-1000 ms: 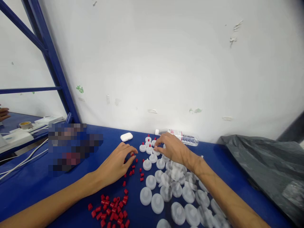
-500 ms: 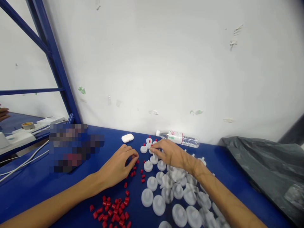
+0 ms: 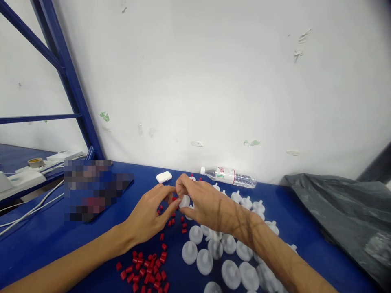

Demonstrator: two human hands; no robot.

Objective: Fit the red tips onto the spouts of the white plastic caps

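Between the thumb and fingers of my right hand (image 3: 195, 199) is a white plastic nozzle cap (image 3: 184, 201), tilted on its side toward the left. My left hand (image 3: 155, 207) meets it from the left, thumb and forefinger pinched on a small red cap (image 3: 174, 199) at the nozzle end; the fingers partly hide how the two touch. Under and right of my right forearm lie many white nozzle caps (image 3: 205, 261), mostly nozzle up. Loose red caps (image 3: 148, 270) form a pile in front of my left forearm, with several more scattered below my fingers.
A clear water bottle (image 3: 229, 177) lies along the wall behind my right hand. Left of it sits a white oval case (image 3: 164, 177). A dark grey plastic bag (image 3: 330, 219) covers the right side of the blue table (image 3: 100, 264). White cables (image 3: 45, 201) run at the left.
My right hand has moved left and toward me with a white nozzle cap, from the back group to my left hand. My left hand has barely moved and now meets it.
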